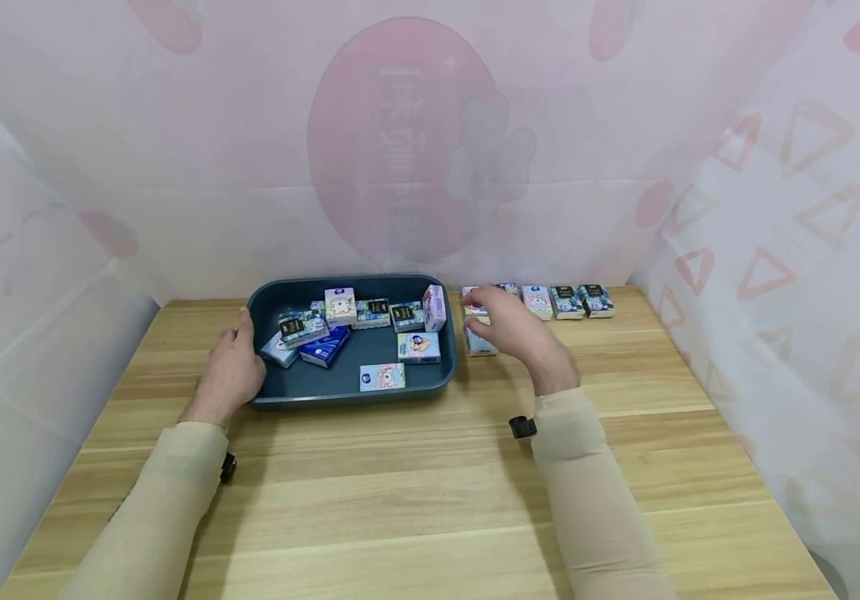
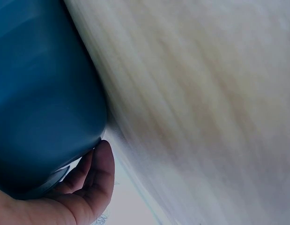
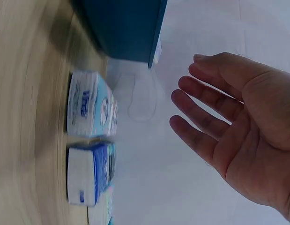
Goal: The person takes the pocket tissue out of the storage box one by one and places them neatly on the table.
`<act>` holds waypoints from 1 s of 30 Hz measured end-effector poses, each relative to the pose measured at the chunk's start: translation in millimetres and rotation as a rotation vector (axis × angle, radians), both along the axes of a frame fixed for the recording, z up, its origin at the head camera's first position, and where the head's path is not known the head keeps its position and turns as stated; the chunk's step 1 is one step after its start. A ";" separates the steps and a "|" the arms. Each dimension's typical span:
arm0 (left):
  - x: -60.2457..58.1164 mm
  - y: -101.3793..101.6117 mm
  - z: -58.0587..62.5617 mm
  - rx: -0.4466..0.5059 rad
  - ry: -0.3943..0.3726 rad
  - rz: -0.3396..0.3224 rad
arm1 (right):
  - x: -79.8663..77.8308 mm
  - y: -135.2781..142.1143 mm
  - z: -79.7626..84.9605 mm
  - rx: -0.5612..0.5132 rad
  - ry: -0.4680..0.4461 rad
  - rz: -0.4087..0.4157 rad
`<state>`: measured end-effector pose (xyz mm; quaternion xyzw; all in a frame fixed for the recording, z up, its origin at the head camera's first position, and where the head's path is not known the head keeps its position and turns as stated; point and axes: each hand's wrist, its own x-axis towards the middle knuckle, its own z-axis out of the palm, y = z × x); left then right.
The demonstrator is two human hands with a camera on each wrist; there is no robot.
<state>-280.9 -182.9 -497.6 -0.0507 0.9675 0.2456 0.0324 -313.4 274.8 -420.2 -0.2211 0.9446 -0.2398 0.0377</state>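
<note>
My left hand [image 1: 227,375] grips the left end of a dark blue tray [image 1: 347,398], its thumb up at the rim; the left wrist view shows fingers [image 2: 103,168] curled against the tray's outer wall. Several small tissue packs lie loosely in the tray, among them a dark blue one [image 1: 325,347] and a purple one [image 1: 435,308] standing on edge by the right wall. Just right of the tray, my right hand [image 1: 516,325] hovers over tissue packs on the table, partly covering them. Its fingers are spread and hold nothing in the right wrist view, apart from a Vinda pack [image 3: 86,105].
A row of tissue packs [image 1: 567,302] runs along the back of the wooden table [image 1: 370,500], right of the tray. Printed cloth [image 1: 250,167] hangs close behind the table and at both sides.
</note>
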 end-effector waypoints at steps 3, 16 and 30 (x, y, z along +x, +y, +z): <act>0.0 -0.7 -0.1 -0.002 -0.002 -0.001 | 3.1 -13.2 -0.6 0.017 0.009 0.022; 0.3 -1.6 -0.6 -0.004 -0.006 -0.004 | 21.7 -72.0 -7.3 0.089 -0.029 0.154; -1.0 -1.1 -0.6 -0.018 -0.004 -0.008 | 24.8 -119.9 -20.9 0.248 -0.047 0.343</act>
